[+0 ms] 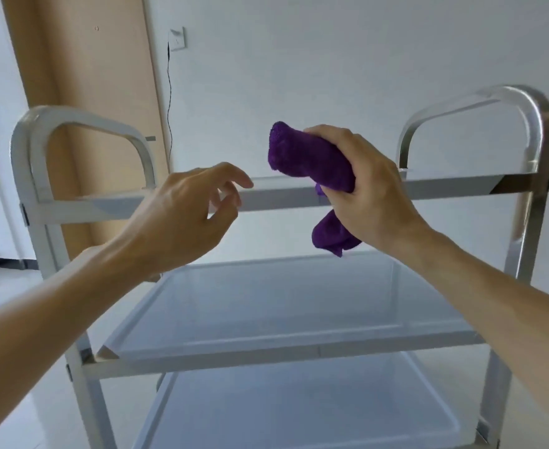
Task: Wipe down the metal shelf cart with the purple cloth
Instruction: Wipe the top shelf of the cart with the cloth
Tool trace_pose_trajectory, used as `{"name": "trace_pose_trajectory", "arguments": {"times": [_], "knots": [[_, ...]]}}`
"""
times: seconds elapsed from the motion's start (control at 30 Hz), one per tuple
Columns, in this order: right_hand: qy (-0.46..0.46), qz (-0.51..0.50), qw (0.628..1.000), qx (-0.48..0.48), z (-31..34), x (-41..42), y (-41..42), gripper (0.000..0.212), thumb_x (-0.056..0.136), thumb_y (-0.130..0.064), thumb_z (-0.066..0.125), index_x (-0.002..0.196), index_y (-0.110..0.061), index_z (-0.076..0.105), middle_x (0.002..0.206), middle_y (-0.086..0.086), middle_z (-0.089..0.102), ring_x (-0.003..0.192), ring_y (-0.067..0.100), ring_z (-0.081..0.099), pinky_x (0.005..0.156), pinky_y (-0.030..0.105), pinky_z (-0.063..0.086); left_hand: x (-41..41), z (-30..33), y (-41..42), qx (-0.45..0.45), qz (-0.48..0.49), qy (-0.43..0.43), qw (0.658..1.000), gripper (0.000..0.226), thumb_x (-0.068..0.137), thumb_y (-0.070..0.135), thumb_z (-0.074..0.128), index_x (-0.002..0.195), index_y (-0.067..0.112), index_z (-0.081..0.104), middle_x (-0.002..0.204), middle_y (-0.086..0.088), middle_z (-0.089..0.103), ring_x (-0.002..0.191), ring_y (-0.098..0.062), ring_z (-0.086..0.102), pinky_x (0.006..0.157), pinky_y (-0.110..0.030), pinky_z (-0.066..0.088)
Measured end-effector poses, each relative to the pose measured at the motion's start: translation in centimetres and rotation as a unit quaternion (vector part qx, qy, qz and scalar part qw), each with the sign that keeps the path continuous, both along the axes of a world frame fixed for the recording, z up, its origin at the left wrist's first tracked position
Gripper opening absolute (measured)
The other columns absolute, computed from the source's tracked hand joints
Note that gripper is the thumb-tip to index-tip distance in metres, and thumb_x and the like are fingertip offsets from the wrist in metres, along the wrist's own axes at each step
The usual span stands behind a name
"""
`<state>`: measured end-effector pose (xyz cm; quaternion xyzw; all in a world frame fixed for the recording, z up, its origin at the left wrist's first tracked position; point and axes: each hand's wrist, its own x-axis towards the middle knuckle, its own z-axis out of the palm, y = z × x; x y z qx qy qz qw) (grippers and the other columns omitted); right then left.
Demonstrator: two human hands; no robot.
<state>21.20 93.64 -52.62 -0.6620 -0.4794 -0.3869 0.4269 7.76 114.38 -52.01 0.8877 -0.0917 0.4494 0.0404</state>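
Cart: the metal shelf cart (pixel 286 351) stands against the white wall, three tray shelves stacked one above another, with a looped handle rising at each end.
Door: a light wooden door (pixel 82 85) stands behind the cart's left handle.
Right hand: the right hand (pixel 360 189) is raised in front of the top shelf's rail, fingers curled tight round the purple cloth.
Left hand: the left hand (pixel 189 212) hovers just left of the cloth, fingers loosely spread, holding nothing.
Cloth: the purple cloth (pixel 302 157) is bunched in the fist, one end sticking up, the other dangling below.
Socket: a wall plate (pixel 176 39) with a thin black cable hanging down.
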Motion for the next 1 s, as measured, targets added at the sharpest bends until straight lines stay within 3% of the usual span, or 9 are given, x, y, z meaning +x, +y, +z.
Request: {"name": "trace_pose_trajectory", "arguments": {"times": [0.07,0.2,0.3,0.37,0.47,0.53,0.6,0.77,1.0], "knots": [[0.013,-0.038,0.999,-0.010,2.3,1.9,0.6,0.053,0.087,-0.006,0.054,0.131,-0.035,0.052,0.106,-0.002,0.061,0.092,0.019,0.061,0.081,0.046,0.053,1.8,1.8,0.3,-0.012,0.022,0.012,1.000,0.026,0.092,0.017,0.052,0.114,0.029,0.060,0.092,0.015,0.067,0.071,0.001,0.061,0.067,-0.036,0.053],[0.051,-0.104,0.989,-0.094,5.8,6.4,2.9,0.052,0.088,-0.011,0.052,0.129,-0.043,0.050,0.110,0.000,0.059,0.100,0.021,0.057,0.087,0.048,0.051,6.1,4.2,1.9,-0.049,0.068,0.033,0.996,0.027,0.093,0.021,0.048,0.117,0.027,0.059,0.098,0.013,0.067,0.088,-0.016,0.062,0.079,-0.039,0.052],[0.134,-0.092,0.967,-0.196,6.6,9.5,3.9,0.051,0.085,-0.014,0.060,0.127,-0.042,0.052,0.112,-0.002,0.062,0.103,0.021,0.060,0.093,0.044,0.050,9.2,4.7,2.9,-0.077,0.091,0.073,0.990,0.027,0.095,0.027,0.046,0.119,0.026,0.059,0.104,0.012,0.065,0.093,-0.014,0.058,0.081,-0.036,0.047],[0.214,-0.057,0.939,-0.265,6.6,10.8,3.9,0.049,0.083,-0.017,0.065,0.121,-0.045,0.054,0.102,-0.009,0.065,0.096,0.019,0.064,0.092,0.040,0.052,10.3,4.1,3.4,-0.099,0.099,0.117,0.983,0.030,0.096,0.033,0.042,0.120,0.025,0.058,0.108,0.011,0.064,0.095,-0.014,0.056,0.084,-0.037,0.047],[0.293,-0.042,0.901,-0.316,6.4,11.8,3.3,0.039,0.081,-0.042,0.068,0.113,-0.053,0.050,0.088,-0.015,0.065,0.087,0.017,0.066,0.082,0.043,0.055,11.1,3.7,3.7,-0.083,0.123,0.173,0.974,0.041,0.096,0.045,0.035,0.130,0.029,0.050,0.129,0.008,0.058,0.113,-0.016,0.049,0.095,-0.040,0.038],[0.292,-0.062,0.891,-0.343,6.5,11.7,3.2,0.046,0.074,-0.068,0.060,0.116,-0.056,0.045,0.100,-0.019,0.059,0.097,0.012,0.060,0.086,0.038,0.049,11.2,3.9,3.7,-0.076,0.145,0.226,0.960,0.049,0.095,0.050,0.034,0.141,0.033,0.038,0.146,0.008,0.043,0.131,-0.019,0.037,0.105,-0.045,0.030],[0.278,-0.088,0.886,-0.361,6.5,11.5,3.2,0.056,0.071,-0.079,0.050,0.121,-0.053,0.044,0.108,-0.017,0.054,0.104,0.012,0.055,0.091,0.039,0.046,11.3,4.1,3.4,-0.091,0.151,0.272,0.946,0.051,0.094,0.050,0.033,0.143,0.037,0.033,0.149,0.010,0.037,0.136,-0.019,0.031,0.111,-0.047,0.025],[0.274,-0.177,0.866,-0.379,6.6,10.8,2.4,0.055,0.080,-0.074,0.043,0.128,-0.047,0.046,0.128,-0.015,0.049,0.126,0.014,0.045,0.104,0.046,0.039,11.4,4.9,2.4,-0.093,0.142,0.331,0.928,0.041,0.095,0.046,0.032,0.133,0.038,0.044,0.141,0.012,0.043,0.133,-0.019,0.035,0.110,-0.047,0.025],[0.323,-0.271,0.820,-0.387,6.9,9.6,1.8,0.057,0.084,-0.068,0.045,0.135,-0.043,0.040,0.147,-0.011,0.035,0.145,0.021,0.021,0.110,0.056,0.024,13.2,5.9,1.0,-0.084,0.140,0.374,0.913,0.042,0.093,0.041,0.034,0.134,0.034,0.044,0.140,0.007,0.043,0.136,-0.023,0.034,0.112,-0.052,0.023]]}}
